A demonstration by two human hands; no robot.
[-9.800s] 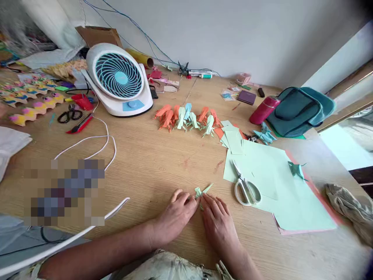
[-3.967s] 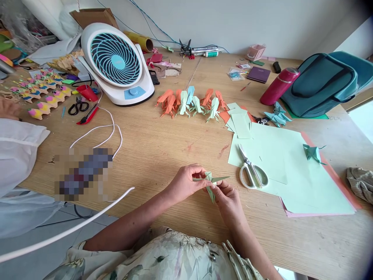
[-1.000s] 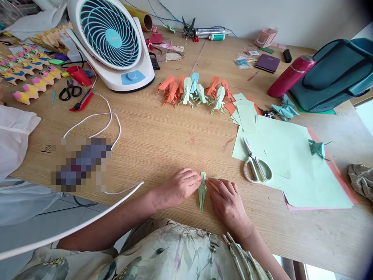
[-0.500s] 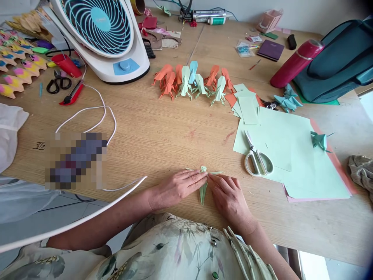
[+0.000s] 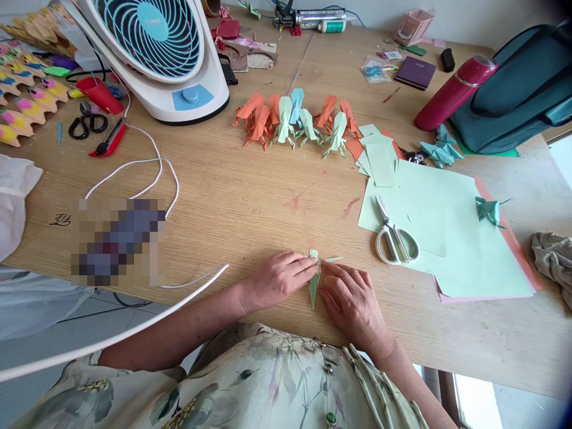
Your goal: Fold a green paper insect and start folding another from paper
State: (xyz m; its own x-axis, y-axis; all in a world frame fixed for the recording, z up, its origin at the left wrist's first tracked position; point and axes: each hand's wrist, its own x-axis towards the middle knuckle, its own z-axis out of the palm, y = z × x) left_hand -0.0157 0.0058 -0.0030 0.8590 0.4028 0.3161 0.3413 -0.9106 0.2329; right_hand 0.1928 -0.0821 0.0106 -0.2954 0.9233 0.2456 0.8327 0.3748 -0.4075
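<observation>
A small pale-green folded paper figure lies on the wooden table near its front edge, with narrow points sticking out. My left hand holds it from the left, fingertips pressed together on its middle. From the right, my right hand grips the same paper with curled fingers, beside a thin arm that points right. The fingers hide part of the folds. To the right, white-handled scissors rest partly on large pale-green paper sheets.
Orange, green and blue folded paper figures stand in a row behind my hands. A fan is at back left, a red flask and a teal bag at back right. A white cable crosses the front left.
Both hands stay at the folded paper. My left fingers have bent and drawn in a little, and the left arm of the paper is now covered. The view has shifted slightly.
</observation>
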